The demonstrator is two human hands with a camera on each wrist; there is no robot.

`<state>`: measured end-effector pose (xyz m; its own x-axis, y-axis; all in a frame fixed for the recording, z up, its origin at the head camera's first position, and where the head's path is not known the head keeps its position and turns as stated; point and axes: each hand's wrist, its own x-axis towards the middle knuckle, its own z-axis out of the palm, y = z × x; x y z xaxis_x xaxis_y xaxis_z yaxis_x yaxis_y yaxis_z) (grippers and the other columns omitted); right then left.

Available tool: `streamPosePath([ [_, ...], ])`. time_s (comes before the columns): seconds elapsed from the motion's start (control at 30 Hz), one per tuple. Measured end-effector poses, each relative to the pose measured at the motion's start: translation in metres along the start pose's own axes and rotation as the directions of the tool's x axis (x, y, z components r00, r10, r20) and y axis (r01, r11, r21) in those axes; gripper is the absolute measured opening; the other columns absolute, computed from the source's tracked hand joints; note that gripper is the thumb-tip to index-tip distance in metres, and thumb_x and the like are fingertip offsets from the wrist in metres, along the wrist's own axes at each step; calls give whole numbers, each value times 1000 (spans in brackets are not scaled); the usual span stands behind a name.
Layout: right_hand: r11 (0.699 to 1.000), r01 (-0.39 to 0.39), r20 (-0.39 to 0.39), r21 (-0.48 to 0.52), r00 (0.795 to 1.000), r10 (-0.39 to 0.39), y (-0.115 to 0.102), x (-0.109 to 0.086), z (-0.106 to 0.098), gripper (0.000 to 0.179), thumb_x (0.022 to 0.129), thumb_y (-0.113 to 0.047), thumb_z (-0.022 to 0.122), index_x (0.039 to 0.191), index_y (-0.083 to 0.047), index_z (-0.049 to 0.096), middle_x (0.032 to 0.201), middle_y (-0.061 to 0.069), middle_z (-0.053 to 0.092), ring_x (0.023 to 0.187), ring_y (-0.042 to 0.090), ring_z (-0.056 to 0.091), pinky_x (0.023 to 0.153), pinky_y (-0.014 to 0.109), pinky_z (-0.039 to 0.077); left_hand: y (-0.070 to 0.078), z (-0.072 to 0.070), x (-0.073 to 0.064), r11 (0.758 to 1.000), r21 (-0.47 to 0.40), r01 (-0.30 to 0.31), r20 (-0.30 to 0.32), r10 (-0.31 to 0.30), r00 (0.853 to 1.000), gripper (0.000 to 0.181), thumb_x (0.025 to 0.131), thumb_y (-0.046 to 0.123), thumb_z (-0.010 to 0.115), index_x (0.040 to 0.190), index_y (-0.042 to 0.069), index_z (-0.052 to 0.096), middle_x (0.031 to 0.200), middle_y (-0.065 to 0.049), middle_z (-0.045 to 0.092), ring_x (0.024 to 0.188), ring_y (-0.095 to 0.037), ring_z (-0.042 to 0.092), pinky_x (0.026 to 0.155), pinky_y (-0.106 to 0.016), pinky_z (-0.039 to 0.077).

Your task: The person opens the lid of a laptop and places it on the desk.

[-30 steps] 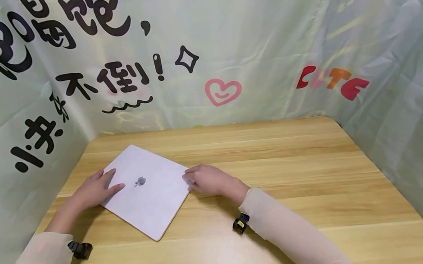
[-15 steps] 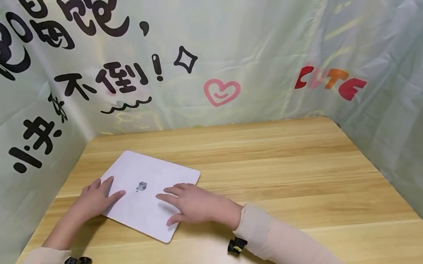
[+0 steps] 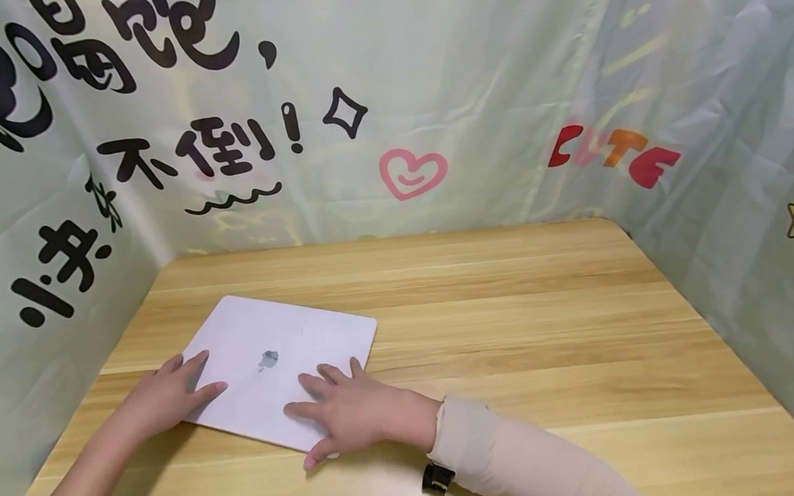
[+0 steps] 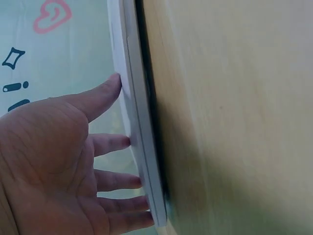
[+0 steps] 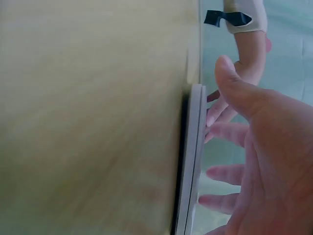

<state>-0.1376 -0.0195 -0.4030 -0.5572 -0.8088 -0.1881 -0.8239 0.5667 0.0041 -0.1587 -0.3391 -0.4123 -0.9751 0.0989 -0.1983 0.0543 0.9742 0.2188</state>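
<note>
A closed silver laptop (image 3: 251,335) with a dark apple logo lies flat on the wooden table, turned at an angle. On its left part rests my left hand (image 3: 165,399), fingers spread over the lid; the left wrist view shows the fingertips touching the lid near the laptop's edge (image 4: 142,127). My right hand (image 3: 353,408) is spread over the front right corner, with the thumb reaching past the front edge. In the right wrist view the fingers (image 5: 225,174) are extended beside the lid, and whether all of them touch it is unclear.
The wooden table (image 3: 513,332) extends to the right and behind the laptop. A pale cloth backdrop (image 3: 481,65) with black writing and a pink heart hangs round its back and sides. Black wrist cameras (image 3: 438,479) sit at both cuffs.
The laptop has turned clockwise and slid slightly nearer. My right hand has left its right corner and moved over the lid towards the front; my left hand has come nearer with it.
</note>
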Motion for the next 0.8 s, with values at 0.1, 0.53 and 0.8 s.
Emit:
streamPosePath([
  [0.1,1000,-7,20,-24,1000,8,-3,-2,1,82,81,-82,37,153,-44,27,159,-2,22,143,31,25,104,66,32,-1,1,-9,1000,14,-20,4,20,1000,98,87,71,51,144,-7,39,138,-49,28,120,-69,28,94,-77,27],
  [0.53,998,31,53,-61,998,-28,6,-14,3,69,95,-65,43,155,-42,21,162,2,18,145,34,20,104,68,29,-9,2,-29,979,-43,-197,-71,194,978,95,74,61,74,139,-3,49,135,-43,39,119,-61,40,93,-71,35],
  [0.8,994,67,32,-84,997,-65,20,-23,5,69,95,-63,44,156,-37,23,162,2,19,145,33,21,107,65,28,-13,7,-34,923,-29,-385,-99,380,920,101,63,68,77,141,9,49,144,-31,39,123,-57,38,93,-70,35],
])
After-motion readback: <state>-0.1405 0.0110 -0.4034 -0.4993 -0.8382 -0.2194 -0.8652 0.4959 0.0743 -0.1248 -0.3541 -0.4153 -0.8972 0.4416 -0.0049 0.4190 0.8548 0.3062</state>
